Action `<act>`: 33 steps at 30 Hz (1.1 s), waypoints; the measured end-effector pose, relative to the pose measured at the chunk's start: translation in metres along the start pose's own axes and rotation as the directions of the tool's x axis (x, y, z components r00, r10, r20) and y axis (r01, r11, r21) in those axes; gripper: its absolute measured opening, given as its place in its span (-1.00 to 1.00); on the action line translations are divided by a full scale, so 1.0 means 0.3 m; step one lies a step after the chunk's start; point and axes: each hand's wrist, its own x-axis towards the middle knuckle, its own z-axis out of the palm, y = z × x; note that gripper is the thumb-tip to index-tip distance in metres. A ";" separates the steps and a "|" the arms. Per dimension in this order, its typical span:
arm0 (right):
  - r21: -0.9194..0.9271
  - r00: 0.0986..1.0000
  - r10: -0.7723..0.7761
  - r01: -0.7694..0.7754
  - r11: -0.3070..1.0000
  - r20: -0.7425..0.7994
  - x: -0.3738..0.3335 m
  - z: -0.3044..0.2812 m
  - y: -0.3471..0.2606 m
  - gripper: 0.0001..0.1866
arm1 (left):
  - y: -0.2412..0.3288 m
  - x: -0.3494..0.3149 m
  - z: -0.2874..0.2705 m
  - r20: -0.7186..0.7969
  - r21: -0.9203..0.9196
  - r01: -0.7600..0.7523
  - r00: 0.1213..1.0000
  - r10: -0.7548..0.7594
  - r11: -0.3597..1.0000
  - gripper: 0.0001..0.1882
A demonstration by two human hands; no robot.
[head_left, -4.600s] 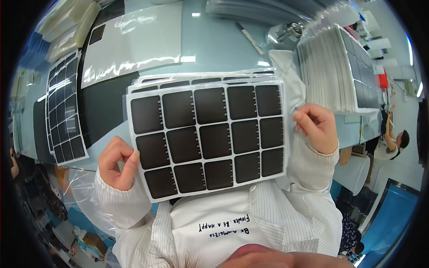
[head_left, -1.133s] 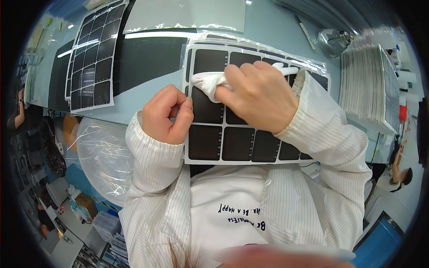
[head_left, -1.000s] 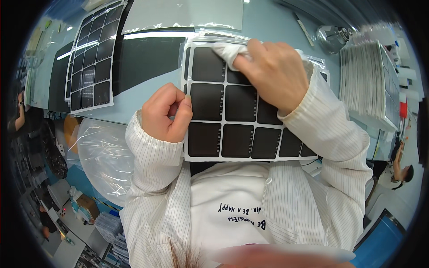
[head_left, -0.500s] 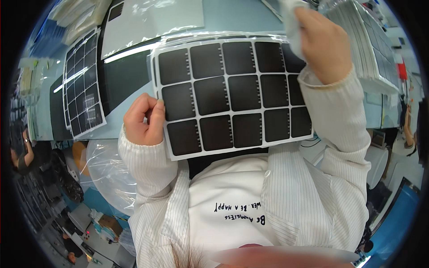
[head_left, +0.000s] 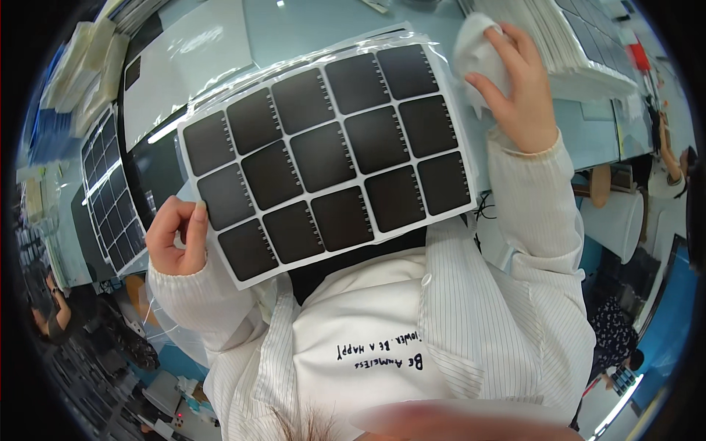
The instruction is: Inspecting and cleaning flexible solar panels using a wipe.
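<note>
A large white sheet (head_left: 360, 178) with rows of black rounded squares lies tilted in front of me, its near edge reaching over the table edge toward my body. At its left edge, my left hand (head_left: 176, 235) is closed, thumb and fingers pinching the border. My right hand (head_left: 526, 103) holds a white cloth (head_left: 478, 55) loosely between thumb and fingers, off the sheet's far right corner. Clear plastic film (head_left: 309, 55) shows along the sheet's far edge. More sheet edges appear beneath it.
A tall stack of white sheets (head_left: 562, 55) stands at the far right. On the left lie another black-squared sheet (head_left: 110, 195), a pale panel (head_left: 191, 66) and a black surface (head_left: 151, 173). Piled packs (head_left: 81, 70) sit at the far left. Other people are visible at both sides.
The sheet now appears farther left and more tilted, partly because the view has turned. My right hand with the cloth no longer covers its right columns. My left hand keeps its pinch.
</note>
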 end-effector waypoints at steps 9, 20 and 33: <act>0.334 0.859 0.399 -0.497 0.801 0.321 -0.055 -0.043 -0.092 -0.89 | 0.040 0.035 -0.011 0.044 0.103 -0.077 0.996 0.073 0.992 -0.86; 0.575 0.777 0.351 -0.625 0.529 0.523 -0.083 -0.056 -0.132 -0.82 | 0.037 0.066 -0.027 0.111 0.032 0.035 0.993 -0.039 0.999 -0.85; 0.764 0.766 0.347 -0.620 0.179 0.541 -0.013 -0.063 -0.127 -0.85 | -0.028 0.037 -0.046 0.090 -0.386 0.198 0.980 -0.177 0.901 -0.78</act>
